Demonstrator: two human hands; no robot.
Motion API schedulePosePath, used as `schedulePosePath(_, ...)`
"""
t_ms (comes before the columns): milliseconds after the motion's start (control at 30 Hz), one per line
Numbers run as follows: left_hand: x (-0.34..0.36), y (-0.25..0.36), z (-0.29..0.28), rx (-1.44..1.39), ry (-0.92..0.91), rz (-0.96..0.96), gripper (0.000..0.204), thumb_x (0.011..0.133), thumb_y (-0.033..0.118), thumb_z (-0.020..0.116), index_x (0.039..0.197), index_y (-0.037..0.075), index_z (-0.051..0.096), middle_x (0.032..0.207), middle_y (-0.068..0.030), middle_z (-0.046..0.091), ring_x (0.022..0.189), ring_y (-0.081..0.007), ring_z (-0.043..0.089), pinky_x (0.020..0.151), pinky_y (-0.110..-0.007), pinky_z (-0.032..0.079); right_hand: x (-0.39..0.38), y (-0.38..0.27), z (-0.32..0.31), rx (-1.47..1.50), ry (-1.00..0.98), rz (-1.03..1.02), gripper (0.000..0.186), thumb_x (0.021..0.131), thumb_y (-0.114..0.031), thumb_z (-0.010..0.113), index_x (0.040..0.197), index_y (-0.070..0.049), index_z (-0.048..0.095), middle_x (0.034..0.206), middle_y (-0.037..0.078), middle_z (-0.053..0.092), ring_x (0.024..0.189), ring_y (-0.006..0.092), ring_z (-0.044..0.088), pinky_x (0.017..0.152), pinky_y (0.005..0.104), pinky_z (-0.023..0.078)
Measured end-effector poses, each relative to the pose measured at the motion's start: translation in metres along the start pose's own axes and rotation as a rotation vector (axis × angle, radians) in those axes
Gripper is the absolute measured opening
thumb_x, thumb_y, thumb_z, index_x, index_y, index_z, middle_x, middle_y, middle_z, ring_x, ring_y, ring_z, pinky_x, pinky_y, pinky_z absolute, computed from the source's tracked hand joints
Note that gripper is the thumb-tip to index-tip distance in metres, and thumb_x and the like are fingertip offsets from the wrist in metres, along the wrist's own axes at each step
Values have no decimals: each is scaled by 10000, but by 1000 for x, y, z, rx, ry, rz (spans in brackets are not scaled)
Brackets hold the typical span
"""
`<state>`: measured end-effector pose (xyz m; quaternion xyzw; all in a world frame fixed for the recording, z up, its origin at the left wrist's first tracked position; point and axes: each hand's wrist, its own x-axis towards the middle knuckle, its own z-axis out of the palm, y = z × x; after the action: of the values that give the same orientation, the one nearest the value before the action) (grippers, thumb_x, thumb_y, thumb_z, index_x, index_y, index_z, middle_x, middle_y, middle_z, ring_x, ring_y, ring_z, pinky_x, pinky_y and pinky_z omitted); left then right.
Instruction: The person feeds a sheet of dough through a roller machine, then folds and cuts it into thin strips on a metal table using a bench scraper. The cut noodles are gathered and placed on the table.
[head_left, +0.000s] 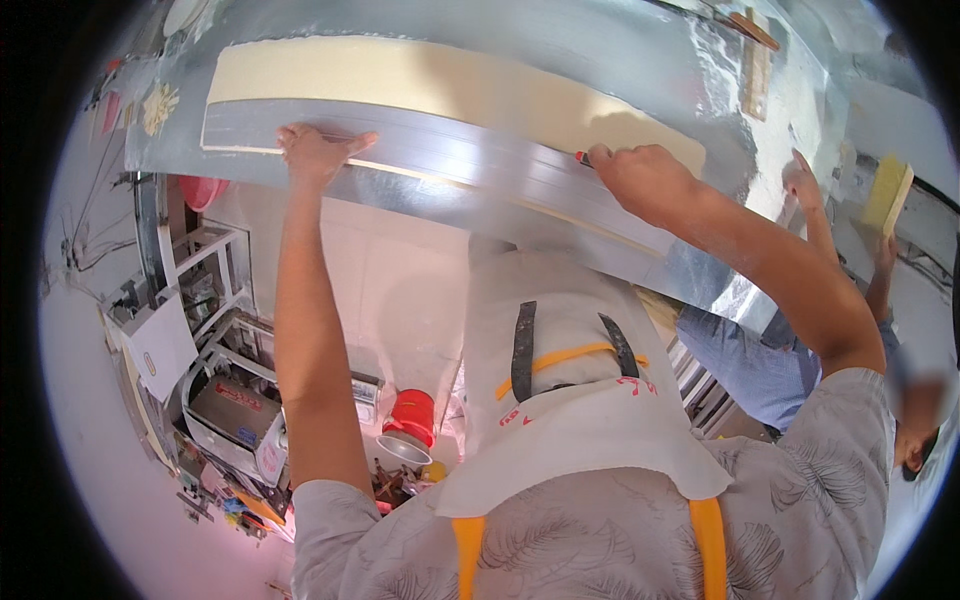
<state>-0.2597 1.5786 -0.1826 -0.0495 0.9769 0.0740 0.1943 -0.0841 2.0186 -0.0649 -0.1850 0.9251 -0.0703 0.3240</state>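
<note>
A long pale yellow sheet that looks like rolled dough [330, 65] lies across the metal worktop [640, 45]. Over its near part rests a wide grey metal straightedge [420, 140], with a thin yellow strip showing along the near side. My left hand [312, 155] lies on the straightedge toward its left end, fingers and thumb spread. My right hand [645, 182] is closed around a tool with a red end [584, 158], just above the straightedge's right part; its blade or tip is hidden, though it looks like a knife.
White powder [790, 110] covers the worktop's right side, near a wooden piece [757, 75]. At right, a co-worker's hand [800, 183] is over the table; their other hand holds a yellow slab [887, 195]. Yellow scraps [158, 108] lie far left. Below stands a red container [410, 420].
</note>
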Motion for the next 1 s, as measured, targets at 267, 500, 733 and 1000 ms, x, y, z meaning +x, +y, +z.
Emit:
schedulePosePath(267,14,-16,10,58,20,6,1610,548,774,930,1519,-292,213,1634,-445,245,1591,-513,184,1308,-484,231,-94,59,41,-61,-54,77,204,911,-16,634,1090,13,542,791,190,715,765,381,751,665,491,593)
schedulePosePath(500,21,-16,8,109,7,28,1605,535,784,931,1491,-309,248,1611,-437,291,1558,-499,280,1282,-463,297,-171,99,64,-115,-118,154,221,938,-46,621,1134,33,555,813,175,730,762,378,757,647,463,604)
schedulePosePath(733,32,-21,2,112,-90,-9,1590,515,795,931,1500,-273,285,1600,-417,315,1532,-487,341,1258,-474,353,-233,127,84,-211,-164,219,190,966,-113,618,1118,-12,565,828,156,743,743,349,762,643,463,605)
schedulePosePath(1000,-2,14,-18,-38,-149,156,1100,699,495,968,1467,-127,486,1594,-316,431,1496,-416,440,1223,-448,397,-254,91,139,200,302,738,345,1112,-330,494,1251,-21,560,928,215,720,818,418,730,696,543,578)
